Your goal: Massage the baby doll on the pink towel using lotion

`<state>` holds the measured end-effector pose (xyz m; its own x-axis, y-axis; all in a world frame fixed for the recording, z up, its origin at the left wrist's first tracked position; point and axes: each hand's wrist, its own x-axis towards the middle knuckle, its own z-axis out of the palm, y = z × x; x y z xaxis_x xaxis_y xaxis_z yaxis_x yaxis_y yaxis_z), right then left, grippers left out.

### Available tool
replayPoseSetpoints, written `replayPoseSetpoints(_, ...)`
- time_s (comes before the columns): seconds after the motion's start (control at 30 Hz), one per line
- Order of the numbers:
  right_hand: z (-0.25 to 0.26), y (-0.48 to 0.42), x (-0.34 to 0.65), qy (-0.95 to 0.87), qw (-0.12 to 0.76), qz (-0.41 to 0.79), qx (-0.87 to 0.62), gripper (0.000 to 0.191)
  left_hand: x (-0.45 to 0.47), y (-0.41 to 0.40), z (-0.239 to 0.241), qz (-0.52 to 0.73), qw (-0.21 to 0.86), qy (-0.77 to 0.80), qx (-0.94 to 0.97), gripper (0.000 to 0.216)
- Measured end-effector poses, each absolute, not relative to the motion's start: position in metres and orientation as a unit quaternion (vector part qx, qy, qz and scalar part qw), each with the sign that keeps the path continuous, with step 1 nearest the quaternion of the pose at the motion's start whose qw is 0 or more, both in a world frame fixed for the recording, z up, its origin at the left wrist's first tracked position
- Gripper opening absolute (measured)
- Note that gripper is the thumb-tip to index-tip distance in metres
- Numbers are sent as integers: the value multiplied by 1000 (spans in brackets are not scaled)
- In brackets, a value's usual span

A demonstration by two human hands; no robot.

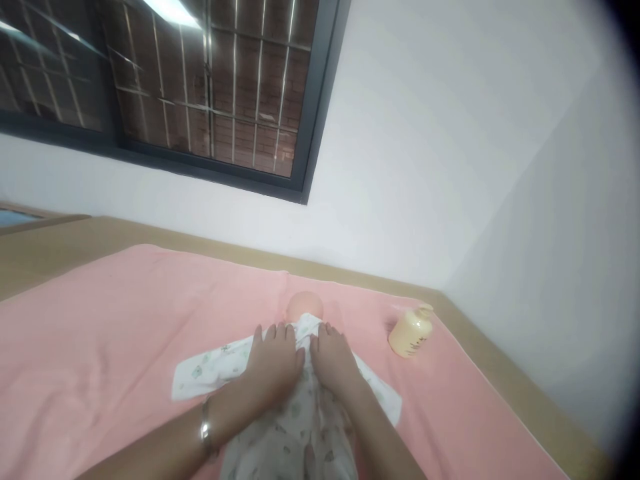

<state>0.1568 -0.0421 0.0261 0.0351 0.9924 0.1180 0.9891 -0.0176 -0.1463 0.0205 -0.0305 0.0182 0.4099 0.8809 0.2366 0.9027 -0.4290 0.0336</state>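
Observation:
A doll lies on its back on a pink blanket, and its bald head [305,305] shows beyond my hands. Over its body is a white baby garment [290,427] with a small green and grey print, sleeves spread to both sides. My left hand [275,357] rests on the upper left of the garment, fingers stretched out and slightly apart. On the upper right, my right hand [334,357] also lies on the cloth with fingers extended. Between my thumbs the fabric is gathered near the neck. My hands and forearms hide part of the doll's body.
A cream pump bottle [411,332] stands tilted in view on the blanket, right of the doll. The pink blanket [125,320] covers a wooden surface [65,257] with a raised edge against the white wall. A dark-framed window [210,87] with bars is above.

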Motion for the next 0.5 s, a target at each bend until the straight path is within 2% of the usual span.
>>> replayPoseSetpoints(0.3, 23, -57, 155, -729, 44, -26, -683, 49, 12, -13, 24, -85, -36, -515, -852, 40)
replayPoseSetpoints(0.5, 26, -51, 154, -710, 65, -17, -701, 45, 16, -25, 23, -70, 25, -524, -848, 42)
